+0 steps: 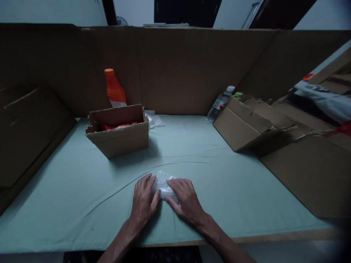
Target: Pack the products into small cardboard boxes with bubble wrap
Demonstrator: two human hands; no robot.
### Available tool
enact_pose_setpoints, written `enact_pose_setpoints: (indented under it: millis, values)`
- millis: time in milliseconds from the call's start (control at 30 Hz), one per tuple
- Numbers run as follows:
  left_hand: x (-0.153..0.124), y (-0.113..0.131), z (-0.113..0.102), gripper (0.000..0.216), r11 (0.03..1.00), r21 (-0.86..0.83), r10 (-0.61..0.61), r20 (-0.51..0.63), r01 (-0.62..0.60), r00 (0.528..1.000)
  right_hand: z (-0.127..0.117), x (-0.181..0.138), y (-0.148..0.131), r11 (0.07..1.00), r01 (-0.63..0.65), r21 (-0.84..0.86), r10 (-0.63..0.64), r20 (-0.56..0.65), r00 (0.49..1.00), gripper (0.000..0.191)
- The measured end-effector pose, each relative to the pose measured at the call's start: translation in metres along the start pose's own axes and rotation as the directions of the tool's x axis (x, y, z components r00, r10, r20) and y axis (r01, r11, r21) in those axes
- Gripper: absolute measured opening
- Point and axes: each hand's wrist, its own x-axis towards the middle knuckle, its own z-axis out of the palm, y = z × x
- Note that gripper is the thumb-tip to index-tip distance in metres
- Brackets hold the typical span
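Note:
A small piece of clear bubble wrap (163, 185), seemingly folded or wrapped into a packet, lies on the pale green cloth (192, 142) near the front of the table. My left hand (143, 197) grips its left side, with the thumb along the near edge. On the right side my right hand (186, 199) holds it, fingers over the top and thumb at the near edge. Whether anything is inside the bubble wrap I cannot tell. Beyond my left hand stands an open cardboard box (123, 140) with something red (120, 126) inside.
An orange bottle (115, 87) stands behind the box, beside clear plastic packaging (155, 119). At the back right, a clear bottle (221, 104) leans near a tilted cardboard box (241, 122). More cardboard (307, 175) lies on the right. A cardboard wall (175, 69) closes off the back.

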Motion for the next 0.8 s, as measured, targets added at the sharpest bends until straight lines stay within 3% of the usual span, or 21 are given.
enact_pose_setpoints:
  millis: [133,200,367,500,567,667,800]
  values:
    - [-0.014,0.002,-0.006,0.047,0.988,-0.093,-0.133,-0.096,0.124,0.986,0.001,0.001,0.006,0.995,-0.044,0.095,0.051,-0.074,0.996,0.019]
    - [-0.022,0.006,-0.009,0.049,0.949,-0.206,-0.258,-0.074,0.238,0.963,0.001,0.000,0.007,0.990,-0.063,0.127,0.077,-0.104,0.992,0.014]
    - [-0.033,0.019,-0.009,0.054,0.695,-0.521,-0.496,0.150,0.495,0.855,0.000,0.000,0.006,0.988,-0.066,0.136,0.088,-0.163,0.983,0.012]
    - [-0.027,0.021,-0.013,0.064,0.475,-0.669,-0.643,0.178,0.571,0.745,-0.003,0.001,0.005,0.989,-0.055,0.140,0.086,-0.223,0.971,0.011]
    - [-0.024,0.023,-0.017,0.071,0.375,-0.711,-0.677,0.228,0.594,0.700,-0.006,0.002,0.005,0.983,-0.072,0.170,0.114,-0.251,0.961,0.011]
    - [-0.021,0.028,-0.022,0.079,0.210,-0.724,-0.647,0.400,0.657,0.649,-0.009,0.005,0.000,0.967,-0.118,0.228,0.179,-0.273,0.945,0.010]
    - [-0.018,0.037,-0.022,0.071,0.069,-0.769,-0.553,0.500,0.635,0.666,-0.005,0.006,-0.021,0.952,-0.081,0.297,0.148,-0.212,0.966,0.010]
